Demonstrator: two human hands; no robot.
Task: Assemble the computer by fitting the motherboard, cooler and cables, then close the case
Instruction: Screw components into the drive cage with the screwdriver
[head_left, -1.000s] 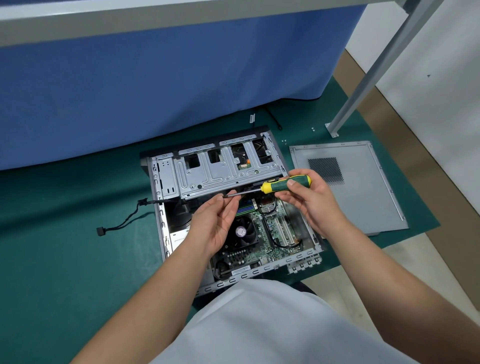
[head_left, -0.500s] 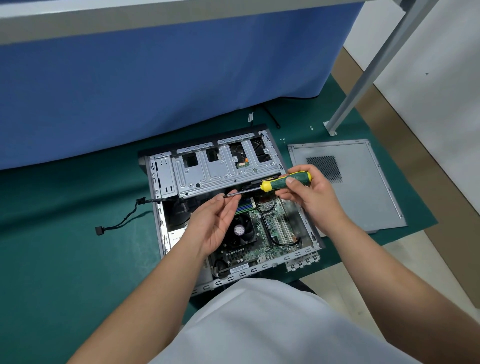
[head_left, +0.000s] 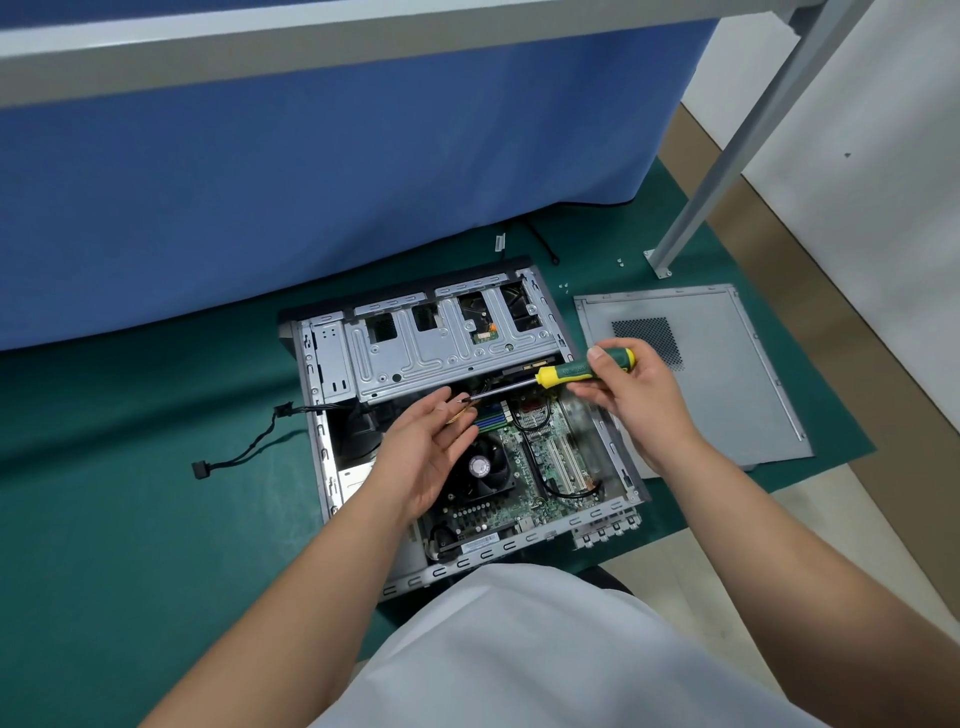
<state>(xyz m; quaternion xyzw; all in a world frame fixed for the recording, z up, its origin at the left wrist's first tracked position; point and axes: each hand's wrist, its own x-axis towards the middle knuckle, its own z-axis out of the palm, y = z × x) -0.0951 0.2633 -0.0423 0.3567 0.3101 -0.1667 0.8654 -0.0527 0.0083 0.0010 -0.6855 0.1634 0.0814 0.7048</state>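
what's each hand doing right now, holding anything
Left hand: open, palm up, fingertips at the screwdriver tip.
Right hand: closed around the screwdriver's green and yellow handle.

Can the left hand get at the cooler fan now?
Probably yes: the left hand hovers open just above the fan, the case has no panel on, and the screwdriver sits higher up.

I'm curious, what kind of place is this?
Probably a computer repair or training workshop: an opened computer case lies on a green work mat, its side panel removed, and the right hand holds a screwdriver.
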